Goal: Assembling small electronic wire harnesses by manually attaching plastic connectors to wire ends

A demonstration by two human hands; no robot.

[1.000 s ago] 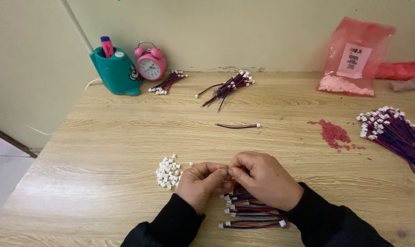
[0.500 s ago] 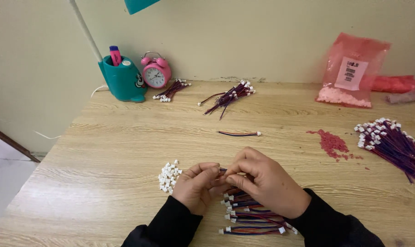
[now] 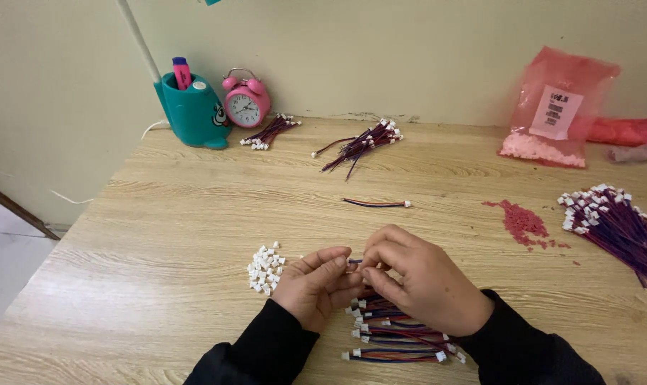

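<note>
A person in dark sleeves works at a light wooden table, both hands meeting just above a stack of short red-and-blue wire leads capped with white plugs. The left hand is pinched shut on something small at its fingertips — too small to tell whether it is a plug or a wire end — while the right hand curls closed against it, thumb and forefinger gripping what looks like the end of 1 lead. A small heap of loose white connector housings lies just beside the left hand. Farther off rest a single finished lead, 2 bundles near the wall, a large purple bundle at the right edge, a scatter of red pieces, a pink bag, a pink alarm clock and a teal pen holder. Judged from the grip, the work goes best with the wire end held straight and close to its tip — fingers steady, the housing squared to it.
</note>
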